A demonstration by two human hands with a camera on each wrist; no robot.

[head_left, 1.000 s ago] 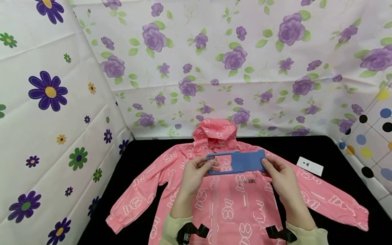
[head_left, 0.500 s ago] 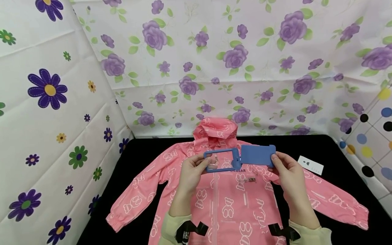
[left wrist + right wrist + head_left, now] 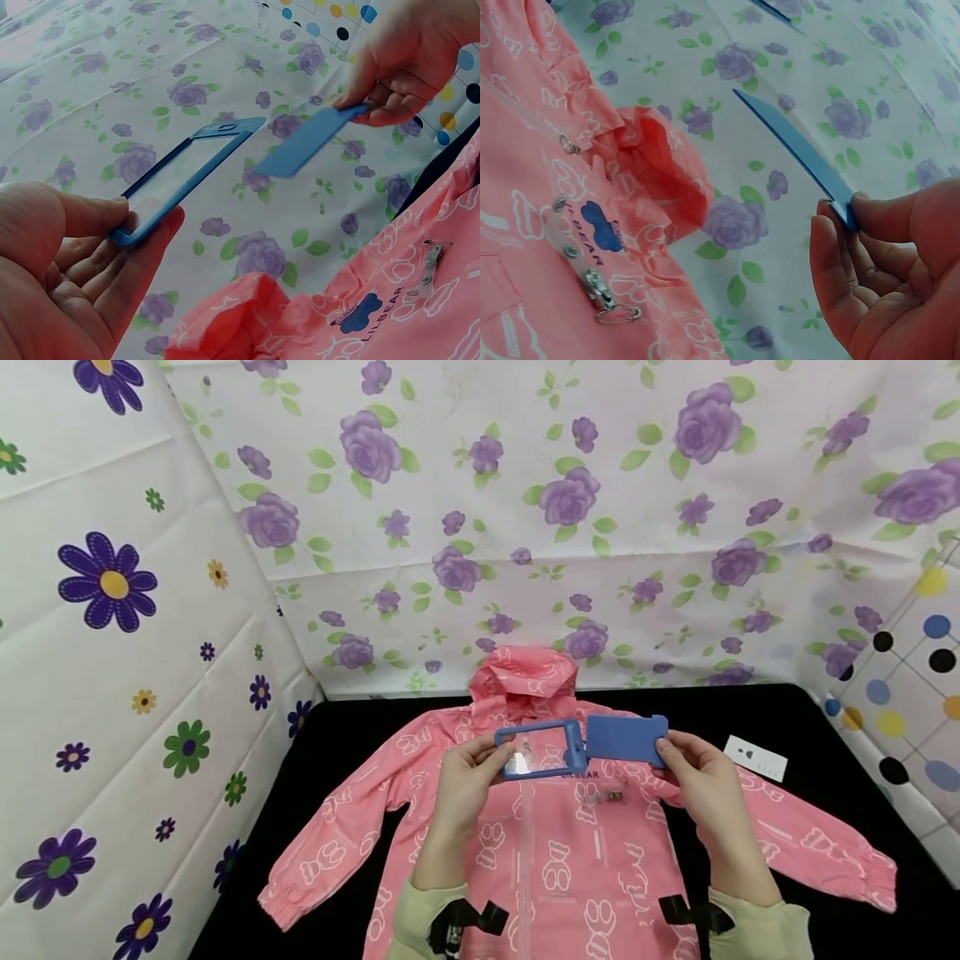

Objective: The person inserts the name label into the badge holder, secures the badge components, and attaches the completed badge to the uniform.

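My left hand (image 3: 468, 772) pinches one end of a blue badge holder frame (image 3: 196, 176) with a clear window, thumb on top and fingers beneath. By its far end my right hand (image 3: 701, 768) pinches the flat blue badge holder panel (image 3: 626, 740), which has a small lip at that end. In the left wrist view a gap separates frame and panel. Both are held above a pink hooded jacket (image 3: 498, 847) with white bear outlines, spread out flat. On the jacket's chest lies a metal badge clip with a safety pin (image 3: 600, 291).
A white card (image 3: 756, 758) with small dark marks lies by the jacket's right-hand sleeve. The table's black cover (image 3: 337, 735) shows around the jacket. Floral cloth walls (image 3: 450, 510) stand behind and at the sides.
The panel has come out of the frame toward the right, opening a gap between them. Over the last half second both hands have stayed nearly in place, and the window now catches light.
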